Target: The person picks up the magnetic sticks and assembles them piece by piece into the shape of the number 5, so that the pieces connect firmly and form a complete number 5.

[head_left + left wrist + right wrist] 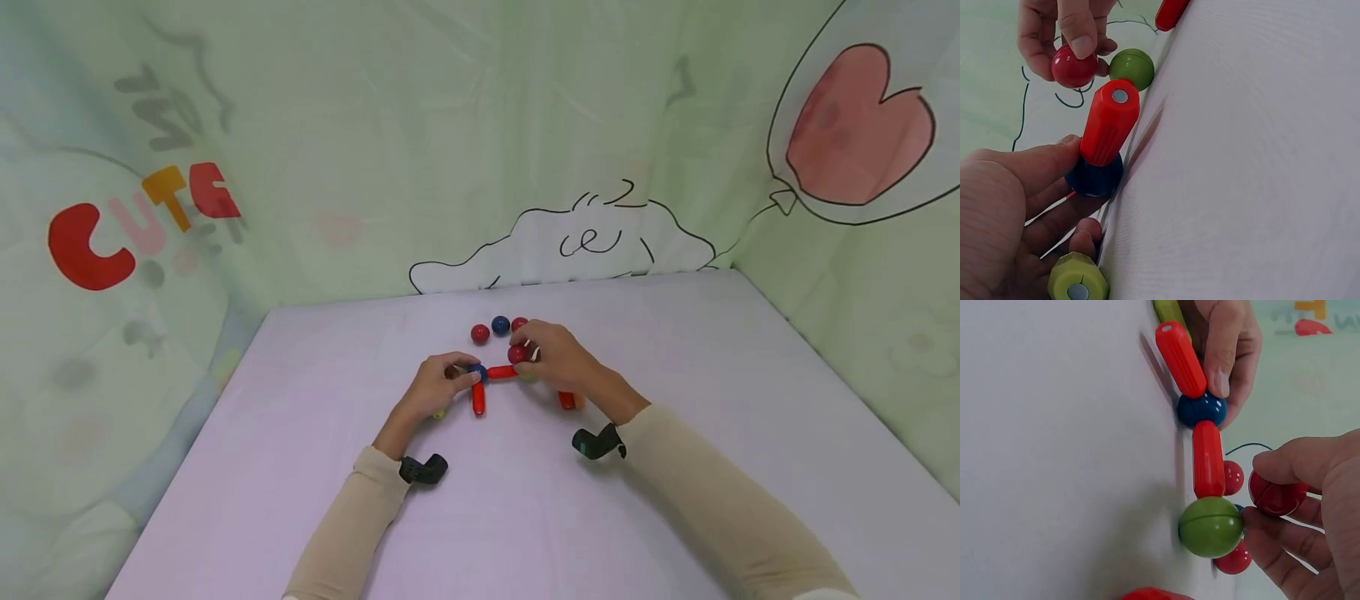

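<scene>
My left hand (pixel 438 385) pinches a blue ball (pixel 1202 410) between thumb and fingers. From that ball one red rod (pixel 1180 359) points toward me along the table, while another red rod (pixel 1208 459) runs right to a green ball (pixel 1211 527). Thumb and fingers of my right hand (pixel 561 357) hold a red ball (pixel 1277 494) just above and beyond the green ball. A right fingertip lies against or close to the green ball; I cannot tell which. Silver discs mark the rod ends in the left wrist view.
Behind the hands lie a red ball (pixel 480 333), a blue ball (pixel 500 325) and another red ball (pixel 520 324). A yellow-green rod (pixel 1079 278) is beside my left hand. Under my right wrist lie a red rod (pixel 566 400) and an orange piece (pixel 579 401).
</scene>
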The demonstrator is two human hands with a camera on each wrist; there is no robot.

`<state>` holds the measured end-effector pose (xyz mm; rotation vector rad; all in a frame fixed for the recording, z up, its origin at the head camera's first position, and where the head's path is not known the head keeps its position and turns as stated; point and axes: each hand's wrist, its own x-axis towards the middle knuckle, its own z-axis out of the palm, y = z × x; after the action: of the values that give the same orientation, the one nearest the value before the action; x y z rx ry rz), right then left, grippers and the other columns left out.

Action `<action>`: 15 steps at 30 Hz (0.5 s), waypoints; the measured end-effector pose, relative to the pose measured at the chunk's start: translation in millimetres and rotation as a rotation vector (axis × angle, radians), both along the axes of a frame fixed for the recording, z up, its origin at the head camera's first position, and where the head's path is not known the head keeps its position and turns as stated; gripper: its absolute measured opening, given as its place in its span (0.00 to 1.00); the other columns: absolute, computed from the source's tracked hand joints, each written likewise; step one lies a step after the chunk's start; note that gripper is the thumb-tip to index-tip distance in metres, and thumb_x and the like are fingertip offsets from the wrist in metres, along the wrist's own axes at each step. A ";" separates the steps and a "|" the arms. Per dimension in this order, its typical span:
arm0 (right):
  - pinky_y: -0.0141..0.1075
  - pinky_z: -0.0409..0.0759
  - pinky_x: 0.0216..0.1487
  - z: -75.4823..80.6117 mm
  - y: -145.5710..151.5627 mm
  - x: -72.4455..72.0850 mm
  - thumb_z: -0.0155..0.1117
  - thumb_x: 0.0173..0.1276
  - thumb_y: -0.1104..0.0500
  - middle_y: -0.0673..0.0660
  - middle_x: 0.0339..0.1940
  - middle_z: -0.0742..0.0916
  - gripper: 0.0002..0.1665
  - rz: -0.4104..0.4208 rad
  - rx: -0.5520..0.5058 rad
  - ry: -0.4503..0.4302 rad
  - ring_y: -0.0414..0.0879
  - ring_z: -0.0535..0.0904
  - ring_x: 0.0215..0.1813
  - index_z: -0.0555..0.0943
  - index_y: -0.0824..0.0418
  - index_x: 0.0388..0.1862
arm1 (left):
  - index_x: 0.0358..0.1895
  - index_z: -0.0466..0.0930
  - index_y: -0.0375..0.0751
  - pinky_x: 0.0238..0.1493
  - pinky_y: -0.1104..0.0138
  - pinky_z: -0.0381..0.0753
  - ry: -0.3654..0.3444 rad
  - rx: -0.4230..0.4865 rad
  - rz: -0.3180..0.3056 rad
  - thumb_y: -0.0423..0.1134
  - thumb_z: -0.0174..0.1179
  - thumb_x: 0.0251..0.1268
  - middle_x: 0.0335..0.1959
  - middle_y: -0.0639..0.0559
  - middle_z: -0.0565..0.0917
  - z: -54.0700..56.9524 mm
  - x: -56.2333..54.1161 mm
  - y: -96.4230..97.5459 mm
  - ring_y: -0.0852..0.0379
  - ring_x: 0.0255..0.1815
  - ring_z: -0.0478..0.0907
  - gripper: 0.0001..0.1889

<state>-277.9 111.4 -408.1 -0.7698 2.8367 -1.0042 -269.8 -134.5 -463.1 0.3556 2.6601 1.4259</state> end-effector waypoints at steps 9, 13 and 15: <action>0.42 0.84 0.51 -4.9 -4.3 9.3 0.74 0.65 0.63 0.55 0.49 0.84 0.24 0.013 -0.001 0.040 0.50 0.81 0.50 0.80 0.61 0.59 | 0.56 0.85 0.48 0.40 0.64 0.74 0.010 -0.007 0.000 0.44 0.65 0.70 0.38 0.51 0.82 0.2 0.4 0.6 0.52 0.40 0.75 0.14; 0.41 0.84 0.51 -5.1 -5.5 13.3 0.74 0.64 0.63 0.54 0.48 0.84 0.23 0.021 -0.004 0.022 0.48 0.82 0.48 0.81 0.61 0.58 | 0.56 0.85 0.48 0.40 0.64 0.74 0.014 -0.001 0.003 0.44 0.65 0.70 0.39 0.51 0.82 0.2 0.6 0.8 0.52 0.40 0.75 0.14; 0.41 0.84 0.51 -4.5 -6.3 15.0 0.74 0.64 0.63 0.53 0.47 0.84 0.22 0.025 -0.014 0.004 0.47 0.82 0.47 0.81 0.61 0.57 | 0.55 0.85 0.48 0.40 0.63 0.74 0.020 -0.001 0.008 0.44 0.65 0.70 0.39 0.52 0.83 0.1 0.3 0.7 0.51 0.40 0.75 0.14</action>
<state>-262.9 105.1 -412.6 -0.8074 2.8188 -1.0208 -269.5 -133.8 -463.0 0.3619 2.6804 1.4314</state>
